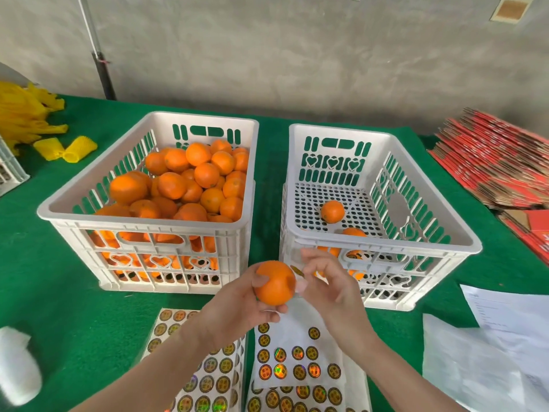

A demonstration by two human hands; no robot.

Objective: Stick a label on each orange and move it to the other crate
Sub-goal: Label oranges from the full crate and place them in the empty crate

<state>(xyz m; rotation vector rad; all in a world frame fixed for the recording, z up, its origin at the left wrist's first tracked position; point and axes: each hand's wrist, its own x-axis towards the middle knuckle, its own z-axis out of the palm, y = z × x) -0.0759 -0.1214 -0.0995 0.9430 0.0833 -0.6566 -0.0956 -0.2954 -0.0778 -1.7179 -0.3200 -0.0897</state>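
In left hand (237,307): one orange (274,282), fingers curled beneath it, thumb on its upper left side. Fruit held in the air above the near part of the table, in front of the gap between the two crates and inside neither. Just right of the fruit, right hand (329,283), thumb and forefinger narrowed to a pinch on a small round label (297,271), dark with gold. Label at the fruit's upper right edge; contact with peel not resolvable through blur. Other fingers of that hand loosely curled. White slotted left crate (142,224) filled with a heap of oranges (190,179), almost to the rim. Matching right crate (386,244) nearly bare: loose orange (332,211) on the perforated floor mid-crate, second orange (353,232) near the front wall, further fruit glimpsed through the front slots, count unclear. Both crates on green cloth (59,292), close side by side, not touching. Under the forearms, two sticker sheets: left sheet (208,379) densely filled, right sheet (297,361) with bare gaps in its upper rows. Far left: yellow foam nets (65,148). Far right: stack of red flattened cartons (499,162). Near right: white paper and clear plastic (490,352). Lower left: blurred white object (17,367), unidentifiable.
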